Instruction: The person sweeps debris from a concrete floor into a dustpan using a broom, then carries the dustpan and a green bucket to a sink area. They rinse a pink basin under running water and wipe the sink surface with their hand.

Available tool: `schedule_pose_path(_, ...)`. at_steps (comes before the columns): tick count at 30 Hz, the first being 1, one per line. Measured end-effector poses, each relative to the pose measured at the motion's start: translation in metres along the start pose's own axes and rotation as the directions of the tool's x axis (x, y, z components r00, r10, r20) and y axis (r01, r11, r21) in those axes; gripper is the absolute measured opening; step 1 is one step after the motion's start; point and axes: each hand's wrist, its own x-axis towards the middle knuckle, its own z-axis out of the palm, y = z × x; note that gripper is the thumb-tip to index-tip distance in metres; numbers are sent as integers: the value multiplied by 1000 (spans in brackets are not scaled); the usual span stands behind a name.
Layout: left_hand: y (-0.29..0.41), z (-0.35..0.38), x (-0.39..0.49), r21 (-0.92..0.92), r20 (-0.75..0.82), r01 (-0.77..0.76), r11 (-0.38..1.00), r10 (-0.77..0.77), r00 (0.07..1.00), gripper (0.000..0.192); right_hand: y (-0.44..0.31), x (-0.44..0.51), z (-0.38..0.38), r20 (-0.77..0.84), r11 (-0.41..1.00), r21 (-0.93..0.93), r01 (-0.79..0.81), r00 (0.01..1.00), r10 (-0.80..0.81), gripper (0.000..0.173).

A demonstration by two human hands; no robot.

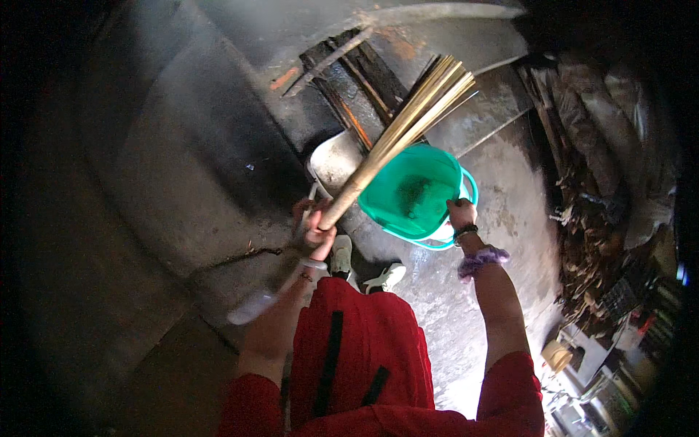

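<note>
My left hand is closed around the base of a split-bamboo brush. Its splayed splints point up and to the right, across the edge of a green plastic bucket. My right hand grips the bucket's right rim beside its handle, and the bucket tips its open mouth towards me. Dark residue or shadow shows on the bottom inside. Behind the brush is a pale, dirty scoop-like pan; a thin handle runs from it towards my left hand, but whether I hold it too is unclear.
Charred wood planks lie beyond the pan. Along the right stand firewood and heaped dry leaves. My white shoes are on the concrete floor. A blurred pale object shows beside my left forearm.
</note>
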Motion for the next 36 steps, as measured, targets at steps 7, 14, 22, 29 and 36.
schedule_pose_path(7, 0, 30, -23, -711, -126, 80, 699, -238, 963, 37, -44, 30, 103, 16, 974, -224, 40, 999, -38, 27)
schedule_pose_path(14, 24, 22, -27, -546, -143, 138, 826, -254, 957, 33, -66, 38, 206, 7, 832, -545, 104, 993, -119, 33)
schedule_pose_path(22, 26, 7, -28, -842, -7, 195, 504, -370, 929, 34, -120, 45, 208, 27, 862, -502, 72, 997, -67, 41)
schedule_pose_path(29, 38, -21, -27, 285, -146, -160, 945, 208, 967, 52, -210, 3, 195, 273, 994, -110, -5, 961, 35, 38)
schedule_pose_path(36, 37, -33, -14, 219, -217, -100, 971, 149, 965, 50, -254, -14, 221, 414, 994, -95, 54, 910, -9, 34)
